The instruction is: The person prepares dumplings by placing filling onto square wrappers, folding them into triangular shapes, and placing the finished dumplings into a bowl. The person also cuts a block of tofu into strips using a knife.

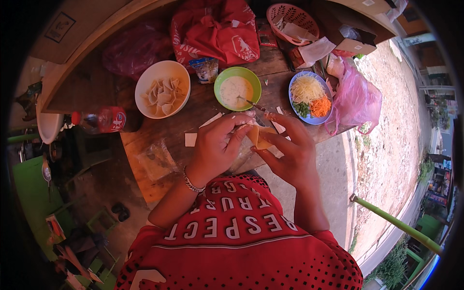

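Both of my hands are raised over the table's near edge around one thin dough wrapper (261,137), which is bent into a fold. My left hand (224,143) pinches its left side, with white paste on the fingertips. My right hand (290,145) holds the right side between thumb and fingers. Beyond them stands a green bowl (235,88) of creamy white mixture with a spoon (252,104) in it. A white bowl (163,90) with several folded wrappers is at its left. The blue plate (310,98) at the right bears shredded pale vegetable, shredded carrot and chopped greens.
A plastic bottle with a red cap (99,119) lies at the left. Red bag (217,32), small packet (204,69) and pink basket (293,23) stand at the back. A pink plastic bag (357,96) hangs over the right edge. A clear plastic packet (156,159) lies near the left front.
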A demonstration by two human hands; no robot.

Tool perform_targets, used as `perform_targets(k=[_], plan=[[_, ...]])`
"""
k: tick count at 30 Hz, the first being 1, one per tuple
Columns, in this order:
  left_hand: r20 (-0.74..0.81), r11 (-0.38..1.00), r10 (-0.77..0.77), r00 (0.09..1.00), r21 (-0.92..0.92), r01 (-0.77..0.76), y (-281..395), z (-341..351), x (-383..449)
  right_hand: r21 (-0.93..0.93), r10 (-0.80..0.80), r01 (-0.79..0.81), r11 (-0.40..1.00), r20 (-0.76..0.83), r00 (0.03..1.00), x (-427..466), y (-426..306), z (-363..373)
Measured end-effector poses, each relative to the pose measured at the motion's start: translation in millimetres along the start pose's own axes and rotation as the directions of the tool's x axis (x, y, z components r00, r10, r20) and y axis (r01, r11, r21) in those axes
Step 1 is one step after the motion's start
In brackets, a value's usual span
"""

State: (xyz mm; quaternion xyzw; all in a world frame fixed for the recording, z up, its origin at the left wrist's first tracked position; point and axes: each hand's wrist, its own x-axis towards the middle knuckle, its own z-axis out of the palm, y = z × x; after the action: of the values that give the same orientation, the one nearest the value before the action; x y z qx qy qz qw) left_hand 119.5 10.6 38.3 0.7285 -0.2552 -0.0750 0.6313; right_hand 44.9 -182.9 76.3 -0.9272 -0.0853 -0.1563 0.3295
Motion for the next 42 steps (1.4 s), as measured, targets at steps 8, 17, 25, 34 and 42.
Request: perform_targets(k=[8, 17, 25, 34, 42], plan=[[-0.087, 1.0, -0.027, 0.996, 0.013, 0.028, 1, 6, -4, -0.058, -0.002, -0.004, 0.998, -0.111, 0.994, -2, -1, 16], [-0.099, 0.979, -0.097, 0.99, -0.186, 0.077, -10, 6, -3, 0.085, 0.028, -0.017, 0.996, -0.124, 0.992, -2, -2, 7], [0.277, 0.906, -0.261, 0.925, -0.259, 0.334, -10, -10, 5, 0.184, -0.187, 0.155, 0.971, 0.17, 0.968, 13, 15, -14], [0.385, 0.845, -0.287, 0.877, -0.329, 0.421, -9, -14, 6, 0.133, -0.301, 0.289, 0.948, 0.08, 0.95, 16, 14, -13], [0.36, 0.862, -0.235, 0.903, -0.353, 0.365, -9, -13, 6, 0.085, -0.237, 0.249, 0.965, -0.131, 0.963, 8, 24, -2]])
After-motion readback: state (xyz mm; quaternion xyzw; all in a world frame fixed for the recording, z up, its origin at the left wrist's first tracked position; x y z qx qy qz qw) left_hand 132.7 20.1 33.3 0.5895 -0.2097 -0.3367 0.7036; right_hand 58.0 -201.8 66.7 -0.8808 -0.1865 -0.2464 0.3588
